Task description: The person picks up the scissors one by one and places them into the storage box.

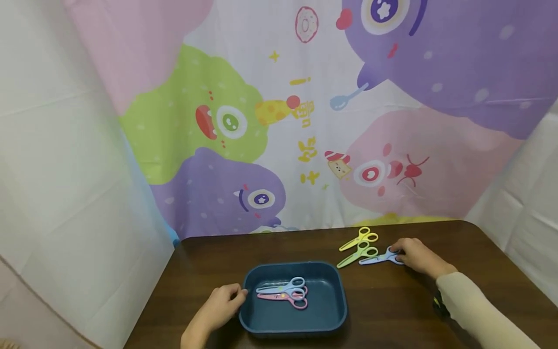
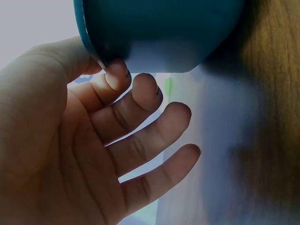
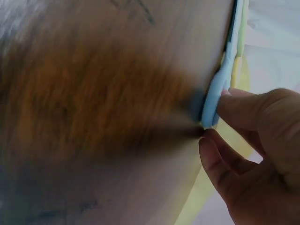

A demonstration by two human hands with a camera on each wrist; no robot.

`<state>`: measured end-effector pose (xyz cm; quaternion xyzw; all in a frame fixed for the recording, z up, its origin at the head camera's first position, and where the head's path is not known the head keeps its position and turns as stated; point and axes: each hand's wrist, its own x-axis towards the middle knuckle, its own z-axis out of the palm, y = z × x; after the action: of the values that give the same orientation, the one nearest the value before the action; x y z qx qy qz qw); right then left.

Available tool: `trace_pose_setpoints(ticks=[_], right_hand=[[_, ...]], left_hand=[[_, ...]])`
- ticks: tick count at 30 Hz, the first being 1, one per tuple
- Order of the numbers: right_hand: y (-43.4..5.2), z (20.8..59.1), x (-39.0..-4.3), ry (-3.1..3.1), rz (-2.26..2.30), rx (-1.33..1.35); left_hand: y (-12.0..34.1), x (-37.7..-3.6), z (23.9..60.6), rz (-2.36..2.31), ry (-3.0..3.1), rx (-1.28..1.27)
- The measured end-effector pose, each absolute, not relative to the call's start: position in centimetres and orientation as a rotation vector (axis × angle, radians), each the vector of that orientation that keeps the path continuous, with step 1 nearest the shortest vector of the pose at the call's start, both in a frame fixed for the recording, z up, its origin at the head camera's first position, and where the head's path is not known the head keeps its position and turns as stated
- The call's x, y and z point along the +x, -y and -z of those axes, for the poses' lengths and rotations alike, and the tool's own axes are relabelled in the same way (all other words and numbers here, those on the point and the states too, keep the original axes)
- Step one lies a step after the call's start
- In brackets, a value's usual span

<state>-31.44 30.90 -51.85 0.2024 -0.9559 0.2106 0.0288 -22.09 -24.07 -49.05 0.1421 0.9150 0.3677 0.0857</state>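
The blue scissors lie on the desk right of the tray, long axis pointing left toward it. Your right hand pinches their handle; your left hand, fingers relaxed, touches the tray's left rim.

1. Blue scissors: plastic, closed, lying flat on the table, blades pointing left, handle loops at the right hand, whose fingertips pinch them.
2. Tray: dark blue, rectangular with rounded corners, upright on the table; the left hand touches its left rim.
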Motion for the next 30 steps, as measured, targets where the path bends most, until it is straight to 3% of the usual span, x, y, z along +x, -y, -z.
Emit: trace_pose_setpoints(ticks=[13,30], right_hand=[[-31.2,53.1,-30.3,2.895,-0.648,0.537],[-31.0,52.7,-31.8,2.881,-0.652,0.57]], left_hand=[[23.6,-22.1,48.8,-1.076,-2.758,0.441],[23.9,-21.7,49.0,-1.117,-2.759,0.42]])
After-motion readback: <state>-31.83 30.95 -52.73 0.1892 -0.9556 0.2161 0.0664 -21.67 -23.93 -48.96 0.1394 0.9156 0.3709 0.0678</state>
